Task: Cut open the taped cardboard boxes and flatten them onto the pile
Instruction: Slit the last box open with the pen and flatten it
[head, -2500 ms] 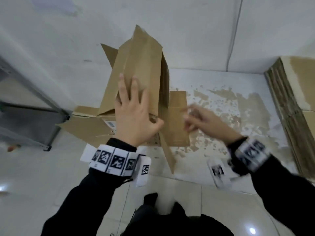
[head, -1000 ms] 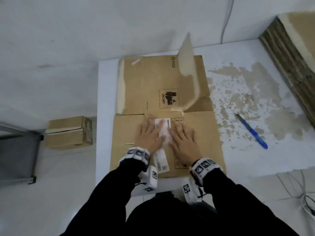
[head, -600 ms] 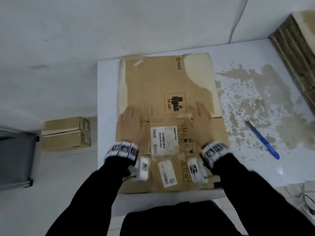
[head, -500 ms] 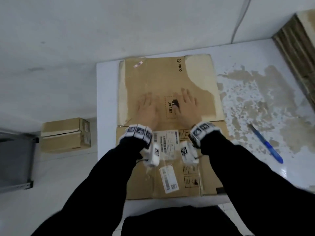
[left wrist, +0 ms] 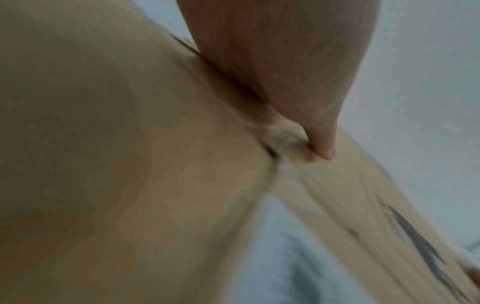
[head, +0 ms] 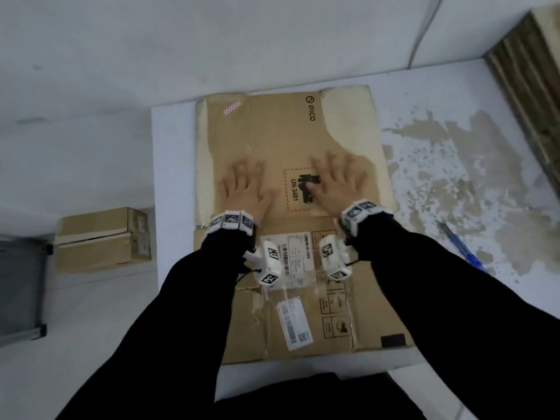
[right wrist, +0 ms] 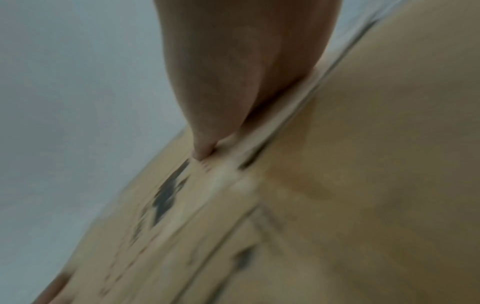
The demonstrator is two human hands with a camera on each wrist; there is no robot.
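A flattened brown cardboard box [head: 272, 134] with a PICO mark and white shipping labels lies flat on a white table [head: 172, 165]. My left hand [head: 247, 189] presses palm-down on its far half, fingers straight and spread. My right hand [head: 335, 181] presses beside it, partly over the printed UN 3481 square. In the left wrist view my left hand [left wrist: 298, 82] lies flat on the cardboard [left wrist: 103, 144]. The right wrist view shows my right hand [right wrist: 233, 82] flat on the cardboard [right wrist: 363, 164] as well. Both wrist views are blurred.
A taped, closed cardboard box [head: 103, 239] sits on the floor to the left. A blue pen [head: 463, 253] lies on the table at the right. A tall pile of flattened cardboard [head: 527, 86] fills the top right. A grey metal frame [head: 18, 286] stands at far left.
The upright opened box has been laid flat on the table. Both hands slid from the near half by the labels onto the far half and spread apart.
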